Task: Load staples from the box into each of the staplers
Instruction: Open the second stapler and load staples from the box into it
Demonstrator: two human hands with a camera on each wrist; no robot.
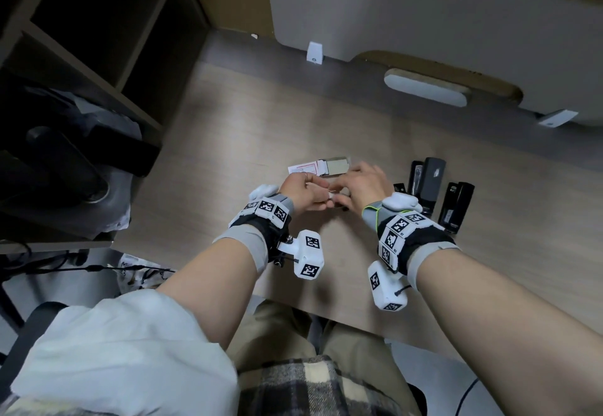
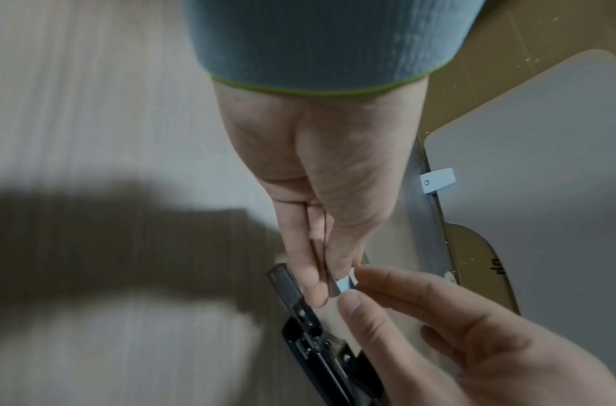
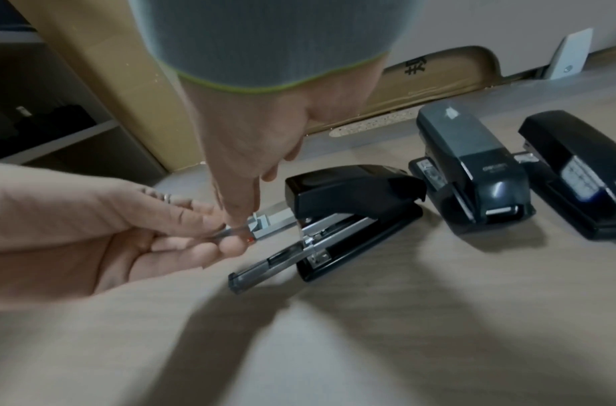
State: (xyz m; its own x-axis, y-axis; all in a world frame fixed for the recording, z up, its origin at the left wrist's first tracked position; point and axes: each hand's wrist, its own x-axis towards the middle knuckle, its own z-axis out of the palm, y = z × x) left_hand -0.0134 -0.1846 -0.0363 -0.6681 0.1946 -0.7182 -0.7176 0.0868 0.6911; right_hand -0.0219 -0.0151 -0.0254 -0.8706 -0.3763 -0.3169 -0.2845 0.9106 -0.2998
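Both hands meet over the desk and pinch a short silver staple strip between their fingertips. My left hand holds one end and my right hand the other. Just below them lies a black stapler with its magazine tray pulled out. The staple box lies slid open behind the hands, its silver staples showing. In the head view my right hand hides most of the open stapler.
Two more black staplers lie side by side to the right, the same pair as the staplers in the head view. A white panel with a cardboard box behind it closes the desk's far side. Dark shelves stand on the left.
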